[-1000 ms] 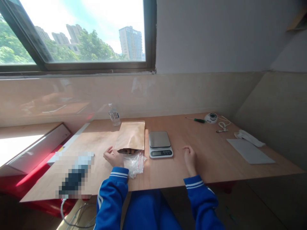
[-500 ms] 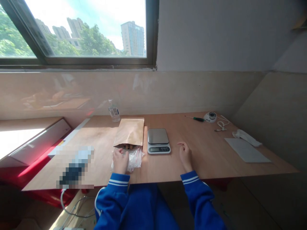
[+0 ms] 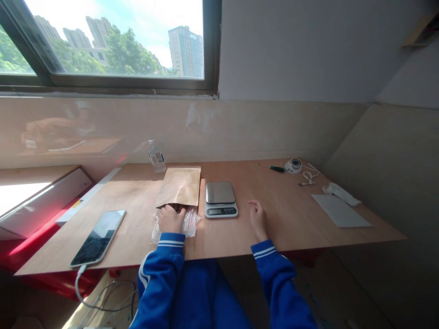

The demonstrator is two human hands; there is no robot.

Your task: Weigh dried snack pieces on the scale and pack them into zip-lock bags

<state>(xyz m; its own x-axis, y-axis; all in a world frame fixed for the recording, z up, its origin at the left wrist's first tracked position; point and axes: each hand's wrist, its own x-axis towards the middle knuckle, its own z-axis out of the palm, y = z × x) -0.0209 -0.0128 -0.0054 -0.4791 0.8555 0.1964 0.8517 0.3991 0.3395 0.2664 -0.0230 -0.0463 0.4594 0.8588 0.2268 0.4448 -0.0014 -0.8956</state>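
Observation:
My left hand (image 3: 171, 219) is at the mouth of a brown paper bag (image 3: 180, 186) lying flat on the table. Its thumb and fingers are apart, and some fingertips are hidden at the dark opening. Under and beside this hand lie clear plastic zip bags (image 3: 190, 224) with red lines. What the paper bag contains cannot be made out now. Right of it stands a digital kitchen scale (image 3: 220, 199) with a bare metal plate and dark display. My right hand (image 3: 258, 218) rests on the table right of the scale, loosely curled, with nothing in it.
A phone (image 3: 99, 238) on a white cable lies at the left. Behind the paper bag stands a clear bottle (image 3: 157, 157). A green-handled screwdriver (image 3: 276, 168), a white dome camera (image 3: 293, 166) and white paper (image 3: 339, 211) are on the right of the table (image 3: 284, 196).
My left hand has moved forward from the plastic bags to the paper bag's mouth. My right hand stays in place beside the scale. The whole view has shifted slightly.

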